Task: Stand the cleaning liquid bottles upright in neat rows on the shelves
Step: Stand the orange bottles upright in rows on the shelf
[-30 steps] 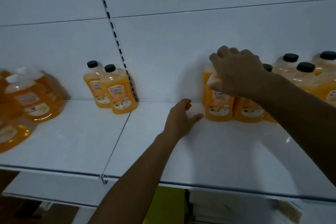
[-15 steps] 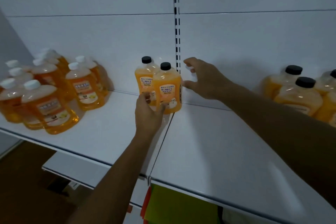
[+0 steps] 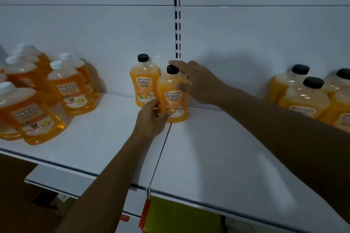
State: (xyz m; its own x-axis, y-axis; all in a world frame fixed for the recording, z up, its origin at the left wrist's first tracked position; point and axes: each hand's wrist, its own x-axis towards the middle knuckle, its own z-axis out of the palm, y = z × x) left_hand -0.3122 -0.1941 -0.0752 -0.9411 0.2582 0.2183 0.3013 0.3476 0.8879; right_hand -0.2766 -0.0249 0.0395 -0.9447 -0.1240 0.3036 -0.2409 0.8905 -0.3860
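- At the seam between two panels of the white metal shelf [image 3: 106, 138], a clear plastic bottle of orange cleaning liquid with a black screw cap [image 3: 173, 98] stands upright, long axis vertical, cap pointing up.
- Its orange label faces the camera. Japanese text is printed on the label in blue; the smaller lines below it are too small to read.
- Right hand [image 3: 198, 83]: fingers are curled round the upper body and shoulder of this bottle from the right side, with the forefinger lying over the cap. The hand is grasping the bottle.
- Left hand [image 3: 151, 121]: thumb and fingers pinch the lower left part of the same bottle, at label height.
- A second black-capped orange bottle [image 3: 144, 81] stands upright just behind and to the left, close to the white back panel [image 3: 94, 30]. Its label also faces forward, with similar blue Japanese text.
- On the left, a group of larger white-capped orange bottles [image 3: 70, 89] stands upright, well apart from the held bottle. Their labels carry Chinese characters; the nearest ones are blurred.
- On the right, a cluster of black-capped orange bottles [image 3: 305, 98] stands near the back panel.
- A slotted vertical upright [image 3: 177, 15] runs up the back panel above the held bottle.
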